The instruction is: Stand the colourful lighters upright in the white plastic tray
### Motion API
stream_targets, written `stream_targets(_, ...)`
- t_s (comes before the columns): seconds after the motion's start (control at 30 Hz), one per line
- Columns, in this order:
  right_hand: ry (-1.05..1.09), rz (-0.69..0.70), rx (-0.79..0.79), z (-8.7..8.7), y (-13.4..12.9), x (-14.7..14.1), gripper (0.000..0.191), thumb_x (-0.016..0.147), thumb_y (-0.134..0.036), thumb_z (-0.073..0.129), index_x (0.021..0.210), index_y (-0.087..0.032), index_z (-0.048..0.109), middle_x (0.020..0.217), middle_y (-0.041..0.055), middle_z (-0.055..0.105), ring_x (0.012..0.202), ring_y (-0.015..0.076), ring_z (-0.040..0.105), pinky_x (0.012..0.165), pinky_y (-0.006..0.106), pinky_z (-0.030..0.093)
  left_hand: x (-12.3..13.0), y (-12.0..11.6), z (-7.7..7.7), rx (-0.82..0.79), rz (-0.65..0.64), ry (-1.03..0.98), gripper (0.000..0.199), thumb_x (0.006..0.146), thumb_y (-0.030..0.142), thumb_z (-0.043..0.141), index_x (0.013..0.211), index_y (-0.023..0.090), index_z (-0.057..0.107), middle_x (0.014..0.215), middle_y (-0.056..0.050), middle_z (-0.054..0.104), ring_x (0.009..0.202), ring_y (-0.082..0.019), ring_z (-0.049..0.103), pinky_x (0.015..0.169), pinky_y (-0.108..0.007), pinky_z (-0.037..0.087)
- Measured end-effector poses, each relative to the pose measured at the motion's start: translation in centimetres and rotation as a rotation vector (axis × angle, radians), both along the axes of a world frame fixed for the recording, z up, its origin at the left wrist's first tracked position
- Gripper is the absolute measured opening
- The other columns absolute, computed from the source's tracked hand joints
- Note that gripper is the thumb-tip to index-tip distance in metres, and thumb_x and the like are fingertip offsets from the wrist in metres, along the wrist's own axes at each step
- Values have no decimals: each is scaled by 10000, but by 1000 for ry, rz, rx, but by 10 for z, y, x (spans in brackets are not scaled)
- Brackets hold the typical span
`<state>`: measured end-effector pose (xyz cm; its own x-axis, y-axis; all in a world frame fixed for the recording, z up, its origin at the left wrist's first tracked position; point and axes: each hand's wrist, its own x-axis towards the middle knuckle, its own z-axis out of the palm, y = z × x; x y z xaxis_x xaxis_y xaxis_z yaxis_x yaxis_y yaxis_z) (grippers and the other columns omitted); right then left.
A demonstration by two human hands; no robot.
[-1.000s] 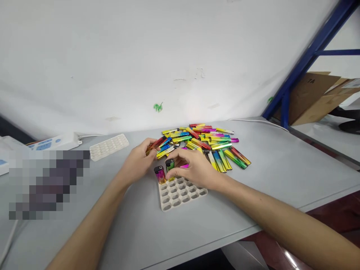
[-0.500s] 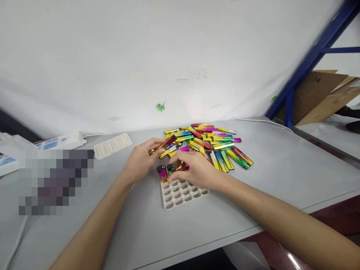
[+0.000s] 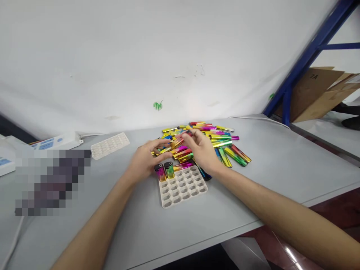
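A red-and-gold lighter (image 3: 177,142), blurred, is in my right hand (image 3: 203,150), pinched at its right end above a pile of shiny coloured lighters (image 3: 222,137). Just left of it, my left hand (image 3: 144,157) has its thumb and fingers apart around a gap, the fingertips close to the lighter's left end. Below the hands lies a pale tray (image 3: 184,190) with rows of oval holes. Two lighters stand upright in its back left corner, one pink and gold (image 3: 161,174), the other green and gold (image 3: 170,171).
Another pale tray (image 3: 110,146) lies at the back left, beside a white power strip (image 3: 57,141). A pixelated dark object (image 3: 53,180) is on the left of the table. A white wall rises behind, with a blue frame (image 3: 302,63) and cardboard boxes (image 3: 317,93) at the right.
My right hand has left the green lighter standing in the tray and moved up and back to the red-and-gold lighter, which was in my left hand. My left hand's fingers have parted.
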<state>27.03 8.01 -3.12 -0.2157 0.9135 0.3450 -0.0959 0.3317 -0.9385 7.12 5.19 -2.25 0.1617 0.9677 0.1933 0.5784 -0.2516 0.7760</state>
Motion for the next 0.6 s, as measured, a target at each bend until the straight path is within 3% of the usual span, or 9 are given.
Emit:
stream_targets(0.1,227,-95,-134,2,5,3,264,940,-483,589,917,-240,487,751,-39,638,637,119,618,621,267,519,-2,5,-3,140,-42,254,386,822,486,699,1155,292,726,1248,-69,686,1218,-320,517,1080,-506,387)
stream_targets(0.2,317,-104,-273,7,11,8,316,933,-548,559,900,-241,492,609,-91,448,404,61,370,384,199,292,-2,7,-8,178,-134,369,359,807,477,717,1121,305,748,1355,-71,621,1269,-346,440,1108,-538,326)
stream_targets(0.3,327,-86,-341,13,14,13,449,920,-654,492,884,-211,558,595,-77,400,384,47,255,353,214,166,-4,7,-11,180,-172,426,303,791,455,735,1057,312,762,1406,-59,576,1281,-353,407,1115,-551,300)
stream_targets(0.47,257,-28,-286,17,13,15,461,803,-643,687,854,-257,440,667,-76,527,437,70,431,378,213,270,-11,5,-8,199,-176,450,231,737,366,768,954,288,752,1412,-51,554,1274,-345,402,1106,-547,320)
stream_targets(0.6,258,114,-309,17,10,16,467,840,-677,619,795,-248,442,519,-112,351,373,54,228,382,217,135,-17,2,2,157,-197,451,252,729,261,709,971,311,762,1372,-45,571,1233,-346,425,1046,-525,385)
